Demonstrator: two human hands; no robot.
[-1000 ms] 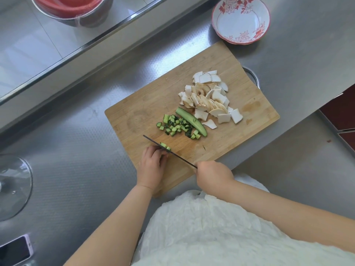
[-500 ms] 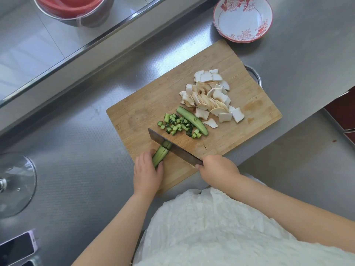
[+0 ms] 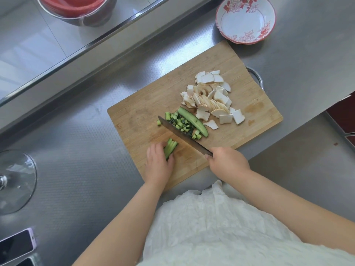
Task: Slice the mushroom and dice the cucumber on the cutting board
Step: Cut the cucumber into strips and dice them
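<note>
A wooden cutting board point(image 3: 146, 104) lies on the steel counter. White mushroom slices point(image 3: 213, 98) are heaped on its right half. Beside them lie a long cucumber piece point(image 3: 194, 120) and a pile of green cucumber dice point(image 3: 180, 122). My left hand point(image 3: 158, 164) holds a bundle of cucumber strips point(image 3: 170, 147) near the board's front edge. My right hand point(image 3: 226, 163) grips the handle of a knife point(image 3: 184, 136), whose blade slants across the board and pushes against the dice pile.
A red-patterned white bowl point(image 3: 245, 21) stands beyond the board. A metal pot with red contents point(image 3: 76, 10) sits on the raised ledge at top left. A glass lid point(image 3: 15, 181) and a phone point(image 3: 16, 244) lie at the left.
The knife has moved away from the strips toward the dice pile, sweeping fresh dice to it. My left hand keeps hold of the cucumber strips.
</note>
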